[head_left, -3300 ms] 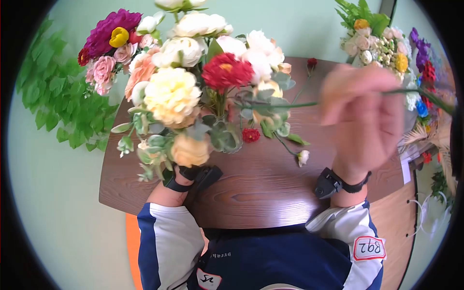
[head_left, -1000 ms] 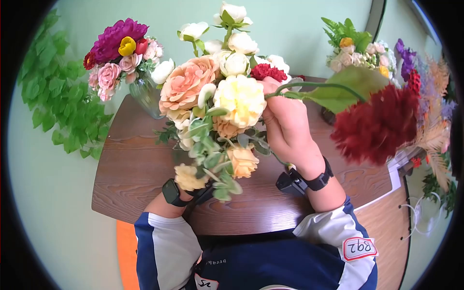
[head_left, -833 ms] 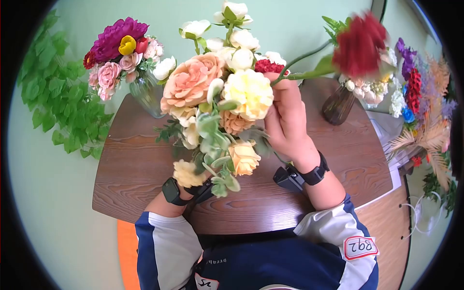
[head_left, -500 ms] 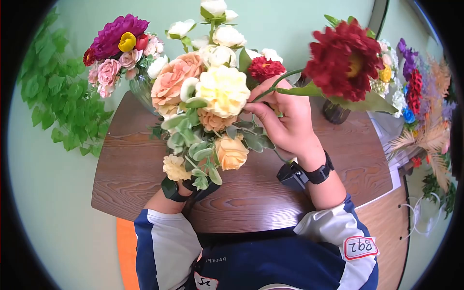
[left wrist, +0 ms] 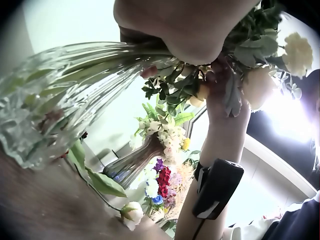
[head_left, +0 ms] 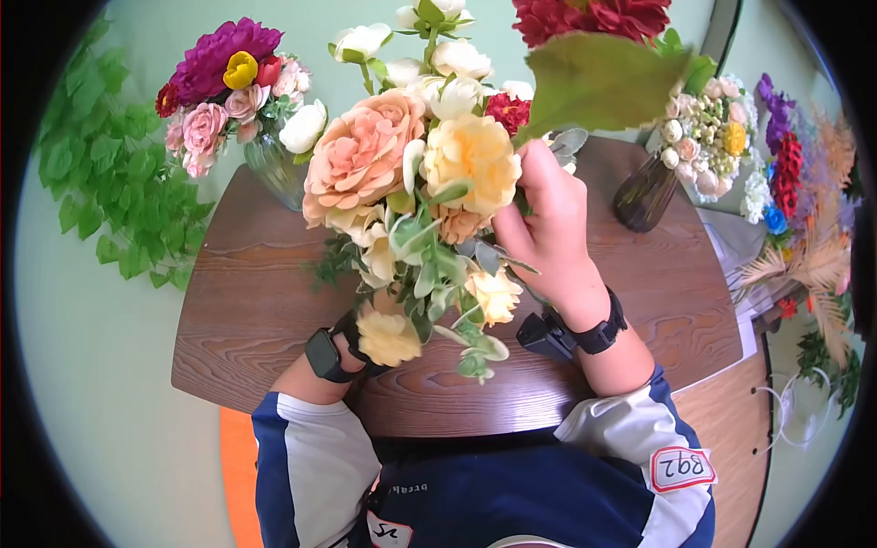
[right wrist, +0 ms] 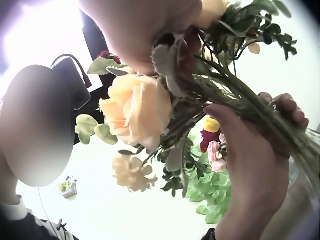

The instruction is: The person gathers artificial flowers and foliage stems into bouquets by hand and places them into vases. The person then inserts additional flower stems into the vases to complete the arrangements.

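Note:
The bouquet of peach, yellow, white and red flowers rises in front of the left hand, hiding most of it in the head view. In the right wrist view the left hand curls round the green stems. Those stems run down into a ribbed clear glass vase. Behind the yellow bloom, the right hand has its fingers bent at the stem of a large red flower, held high. One broad green leaf covers the stem and some fingertips.
On the wooden table, a vase of purple and pink flowers stands back left, and a dark vase with pale flowers back right. A white bud lies beside the clear vase. More flowers are beyond the right edge.
The large red flower has risen to the top of the head view, its leaf swinging in front. The right hand has turned, and the bouquet's lower blooms have shifted right.

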The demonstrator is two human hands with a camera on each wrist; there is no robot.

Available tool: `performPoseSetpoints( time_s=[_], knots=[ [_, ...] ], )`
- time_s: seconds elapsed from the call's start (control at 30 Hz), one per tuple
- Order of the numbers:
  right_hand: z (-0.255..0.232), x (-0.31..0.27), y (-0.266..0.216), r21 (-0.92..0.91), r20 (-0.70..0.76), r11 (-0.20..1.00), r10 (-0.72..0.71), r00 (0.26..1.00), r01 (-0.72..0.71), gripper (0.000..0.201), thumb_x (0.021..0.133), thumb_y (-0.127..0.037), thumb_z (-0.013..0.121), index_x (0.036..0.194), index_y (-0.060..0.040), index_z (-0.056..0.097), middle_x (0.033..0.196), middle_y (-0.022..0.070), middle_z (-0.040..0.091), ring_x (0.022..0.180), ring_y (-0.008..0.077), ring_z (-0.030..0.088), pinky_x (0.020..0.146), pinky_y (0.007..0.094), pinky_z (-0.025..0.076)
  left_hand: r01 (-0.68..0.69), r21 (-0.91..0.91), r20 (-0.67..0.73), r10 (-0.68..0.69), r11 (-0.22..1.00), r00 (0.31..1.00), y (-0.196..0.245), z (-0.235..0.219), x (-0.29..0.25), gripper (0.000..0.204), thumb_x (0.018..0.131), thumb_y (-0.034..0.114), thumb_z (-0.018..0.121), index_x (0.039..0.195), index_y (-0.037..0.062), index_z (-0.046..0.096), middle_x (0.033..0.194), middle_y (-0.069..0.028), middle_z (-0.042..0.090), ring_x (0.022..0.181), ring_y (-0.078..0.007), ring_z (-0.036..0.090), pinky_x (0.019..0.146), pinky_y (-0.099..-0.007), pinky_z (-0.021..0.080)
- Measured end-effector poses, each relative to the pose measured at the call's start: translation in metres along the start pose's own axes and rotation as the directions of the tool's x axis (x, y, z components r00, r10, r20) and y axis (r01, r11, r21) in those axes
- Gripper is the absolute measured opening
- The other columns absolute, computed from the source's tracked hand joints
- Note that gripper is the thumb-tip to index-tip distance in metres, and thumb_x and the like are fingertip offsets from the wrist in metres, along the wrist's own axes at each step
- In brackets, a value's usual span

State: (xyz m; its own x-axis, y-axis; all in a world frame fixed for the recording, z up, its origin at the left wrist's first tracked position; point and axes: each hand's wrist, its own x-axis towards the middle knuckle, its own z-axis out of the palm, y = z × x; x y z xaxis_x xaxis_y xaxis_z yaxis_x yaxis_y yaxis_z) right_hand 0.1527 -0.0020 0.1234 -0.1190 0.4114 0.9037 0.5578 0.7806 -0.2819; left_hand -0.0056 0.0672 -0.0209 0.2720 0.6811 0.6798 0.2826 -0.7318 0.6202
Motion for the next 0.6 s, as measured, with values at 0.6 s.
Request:
performPoseSetpoints(
  time_s=[0.6],
  knots=[
    [0.000,0.000,-0.005,-0.148,-0.043,0.989,-0.016,0.999,0.010,0.014,0.075,0.004,0.058,0.082,-0.0031,0.048,0.060,0.0116,0.051,0.054,0.0301,0.054,0.050,0.0359,0.043,-0.052,0.048,-0.032,0.053,0.998,0.998,0.014,0.010,0.012,0.027,0.092,0.018,0.047,0.115,0.0046,0.049,0.115,-0.0080,0.050,0.106,-0.0177,0.047,0.090,-0.0326,0.040]
  ],
)
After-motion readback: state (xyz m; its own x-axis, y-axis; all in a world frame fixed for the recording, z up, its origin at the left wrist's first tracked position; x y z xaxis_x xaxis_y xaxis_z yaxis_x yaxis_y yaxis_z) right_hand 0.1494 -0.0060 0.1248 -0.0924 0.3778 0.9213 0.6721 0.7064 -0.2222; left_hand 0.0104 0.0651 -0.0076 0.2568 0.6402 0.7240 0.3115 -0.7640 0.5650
